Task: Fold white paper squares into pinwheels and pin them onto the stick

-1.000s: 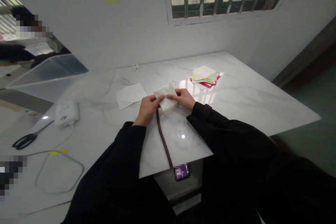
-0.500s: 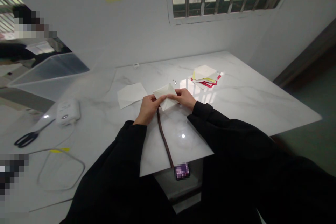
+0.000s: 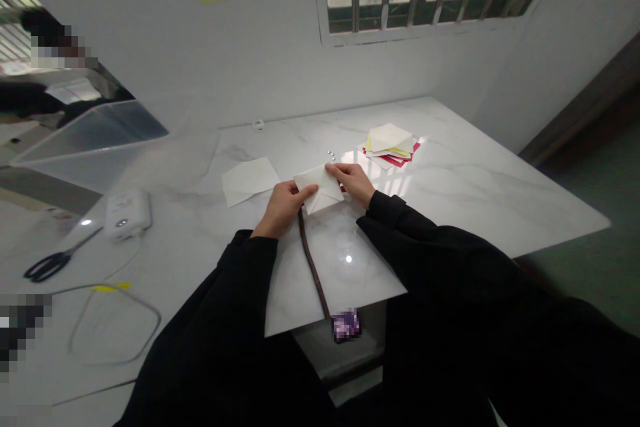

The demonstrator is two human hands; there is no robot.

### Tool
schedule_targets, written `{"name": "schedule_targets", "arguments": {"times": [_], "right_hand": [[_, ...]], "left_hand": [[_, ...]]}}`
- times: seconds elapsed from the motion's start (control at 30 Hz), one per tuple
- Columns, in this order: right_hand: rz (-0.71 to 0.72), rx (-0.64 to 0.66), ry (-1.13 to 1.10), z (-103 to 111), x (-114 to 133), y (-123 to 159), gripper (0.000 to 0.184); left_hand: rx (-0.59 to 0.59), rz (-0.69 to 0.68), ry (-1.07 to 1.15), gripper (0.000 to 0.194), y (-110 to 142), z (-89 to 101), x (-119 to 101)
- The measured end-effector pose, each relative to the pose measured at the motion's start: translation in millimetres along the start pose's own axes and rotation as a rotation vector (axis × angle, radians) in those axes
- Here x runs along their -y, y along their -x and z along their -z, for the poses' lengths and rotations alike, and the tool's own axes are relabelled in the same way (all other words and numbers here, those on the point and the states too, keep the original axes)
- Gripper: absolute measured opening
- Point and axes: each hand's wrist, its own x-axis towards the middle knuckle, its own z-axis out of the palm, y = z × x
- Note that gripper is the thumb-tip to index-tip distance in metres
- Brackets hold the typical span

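A small off-white paper envelope (image 3: 324,188) with folded flaps is held above the marble-patterned table. My left hand (image 3: 283,207) grips its left edge, thumb on top and fingers beneath. At its upper right, my right hand (image 3: 353,183) pinches the edge between thumb and fingers. Left of the envelope lies a flat sheet of off-white paper (image 3: 250,180) with angled edges. Beyond it are several small shiny bits (image 3: 331,155) on the tabletop. To the right rests a stack of white, yellow and red folded papers (image 3: 390,140).
A brown strap-like band (image 3: 313,267) runs down to a dark-framed item with a blurred screen (image 3: 346,325) at the table edge. Scissors (image 3: 50,265), a white power strip (image 3: 127,213) and a cable (image 3: 159,313) lie on the left. A clear plastic bin (image 3: 95,133) stands behind.
My right thumb has slid from the envelope's middle up to its upper right edge. The envelope's raised top flap now lies folded down. My left hand keeps its hold.
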Motion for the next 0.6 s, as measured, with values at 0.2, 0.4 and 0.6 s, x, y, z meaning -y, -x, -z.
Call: {"name": "schedule_targets", "arguments": {"times": [0.2, 0.4, 0.6], "right_hand": [[0.022, -0.019, -0.035, 2.4, -0.4, -1.6, 0.051], [-0.025, 0.083, 0.071, 2.8, -2.9, -1.1, 0.058], [0.035, 0.098, 0.147, 2.3, -7.4, -2.8, 0.065]], "left_hand": [[0.032, -0.013, -0.004, 0.039, 1.1, 0.0, 0.3], [-0.060, -0.003, 0.091, 0.048, -6.9, 5.0, 11.3], [-0.092, -0.012, 0.157, 0.052, -9.9, 4.8, 13.3]]}}
